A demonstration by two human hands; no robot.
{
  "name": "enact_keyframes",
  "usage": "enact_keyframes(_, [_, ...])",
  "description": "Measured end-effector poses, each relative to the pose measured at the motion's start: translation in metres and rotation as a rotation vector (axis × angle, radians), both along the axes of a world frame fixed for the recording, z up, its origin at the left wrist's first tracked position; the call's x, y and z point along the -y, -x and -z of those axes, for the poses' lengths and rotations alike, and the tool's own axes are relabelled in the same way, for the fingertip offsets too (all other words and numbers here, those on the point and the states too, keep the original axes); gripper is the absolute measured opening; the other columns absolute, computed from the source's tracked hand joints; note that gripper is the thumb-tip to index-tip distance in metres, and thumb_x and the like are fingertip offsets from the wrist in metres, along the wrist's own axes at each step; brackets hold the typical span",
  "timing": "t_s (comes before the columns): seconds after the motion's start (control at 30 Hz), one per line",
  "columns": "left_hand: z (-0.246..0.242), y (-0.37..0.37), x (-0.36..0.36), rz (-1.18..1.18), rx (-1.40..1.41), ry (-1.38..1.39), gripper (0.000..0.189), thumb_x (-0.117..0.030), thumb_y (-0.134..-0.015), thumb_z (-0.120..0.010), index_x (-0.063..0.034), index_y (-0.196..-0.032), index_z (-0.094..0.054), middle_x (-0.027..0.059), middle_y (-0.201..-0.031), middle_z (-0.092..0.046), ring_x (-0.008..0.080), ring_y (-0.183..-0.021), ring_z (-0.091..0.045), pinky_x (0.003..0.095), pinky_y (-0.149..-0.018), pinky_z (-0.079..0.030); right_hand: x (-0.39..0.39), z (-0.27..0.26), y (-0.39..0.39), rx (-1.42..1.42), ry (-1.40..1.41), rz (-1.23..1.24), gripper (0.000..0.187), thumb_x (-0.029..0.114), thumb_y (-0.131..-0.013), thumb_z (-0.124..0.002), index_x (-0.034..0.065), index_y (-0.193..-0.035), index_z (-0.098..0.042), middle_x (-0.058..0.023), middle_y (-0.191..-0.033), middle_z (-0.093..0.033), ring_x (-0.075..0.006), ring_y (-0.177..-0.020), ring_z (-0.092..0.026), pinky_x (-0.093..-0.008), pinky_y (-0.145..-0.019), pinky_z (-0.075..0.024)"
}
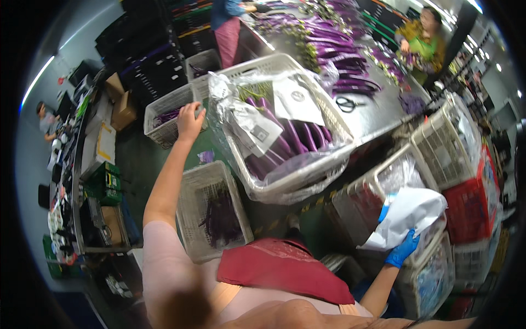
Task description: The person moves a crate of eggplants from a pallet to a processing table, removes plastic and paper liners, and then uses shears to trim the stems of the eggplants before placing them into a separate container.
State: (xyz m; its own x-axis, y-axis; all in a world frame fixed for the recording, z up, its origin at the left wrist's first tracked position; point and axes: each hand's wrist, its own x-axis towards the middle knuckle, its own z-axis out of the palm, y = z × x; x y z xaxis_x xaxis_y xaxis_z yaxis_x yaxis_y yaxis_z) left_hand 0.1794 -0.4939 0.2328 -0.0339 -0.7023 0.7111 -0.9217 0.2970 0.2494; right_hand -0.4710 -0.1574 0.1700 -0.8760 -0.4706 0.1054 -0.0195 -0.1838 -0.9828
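My left hand (pixel 191 120), bare and loosely bent with nothing visible in it, is raised beside the left side of a white plastic crate (pixel 263 190). Long purple eggplants (pixel 292 133) lie in that crate, lined with clear plastic film (pixel 220 92). White printed paper sheets (pixel 298 100) partly cover the eggplants. On the right, my right hand (pixel 402 249) in a blue glove grips a crumpled white sheet (pixel 411 216), paper or plastic. A bright blue piece (pixel 385 209) shows at the sheet's left edge.
Scissors (pixel 347 104) and piled eggplants (pixel 341 53) lie on a metal table (pixel 382 113). Floor crates (pixel 242 205) (pixel 164 135) hold more eggplants. Crates stacked at right (pixel 441 144) contain plastic. Two people (pixel 427 45) (pixel 226 28) stand by the table; a third (pixel 47 121) is far left.
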Motion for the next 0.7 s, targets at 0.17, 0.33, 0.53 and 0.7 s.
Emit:
enact_keyframes(0.17, [0.034, 0.039, 0.063, 0.287, -0.170, -0.606, 0.055, -0.037, -0.079, -0.066, -0.0033, -0.120, -0.053, 0.0205, -0.125, -0.050, 0.0322, -0.116, -0.047, 0.0385, -0.097, -0.037, -0.097, -0.009, 0.030, -0.269, -0.405, 0.416, 0.035, 0.021, -0.085, -0.057, -0.0047, -0.109, -0.056, -0.0142, -0.102, -0.059, -0.0223, -0.089, -0.054, -0.0351, -0.079, -0.0451])
enact_keyframes(0.33, [0.094, 0.035, 0.135, 0.350, 0.019, -0.661, 0.072, -0.038, -0.081, -0.064, -0.0015, -0.136, -0.034, 0.0219, -0.131, -0.045, 0.0302, -0.121, -0.045, 0.0366, -0.099, -0.034, -0.233, -0.007, 0.047, -0.502, -0.437, 0.729, 0.039, 0.006, -0.085, -0.051, -0.0049, -0.122, -0.048, -0.0193, -0.113, -0.057, -0.0273, -0.094, -0.056, -0.0362, -0.085, -0.0444])
enact_keyframes(0.53, [0.111, 0.001, 0.193, 0.628, 0.104, -1.035, 0.026, -0.018, -0.083, -0.061, 0.0003, -0.101, -0.056, 0.0011, -0.085, -0.055, 0.0092, -0.077, -0.050, 0.0227, -0.069, -0.041, -0.336, 0.048, -0.005, -0.477, -0.557, 0.959, 0.049, 0.000, -0.084, -0.045, -0.0014, -0.132, -0.040, -0.0201, -0.127, -0.050, -0.0302, -0.109, -0.053, -0.0359, -0.093, -0.0408])
enact_keyframes(0.7, [0.090, -0.036, 0.168, 0.854, -0.105, -0.897, 0.022, -0.006, -0.081, -0.057, 0.0025, -0.101, -0.056, 0.0001, -0.086, -0.056, 0.0111, -0.082, -0.051, 0.0234, -0.075, -0.041, -0.402, 0.038, 0.005, -0.498, -1.053, 0.841, 0.053, 0.000, -0.084, -0.045, 0.0109, -0.135, -0.039, -0.0216, -0.118, -0.055, -0.0320, -0.105, -0.055, -0.0367, -0.089, -0.0427])
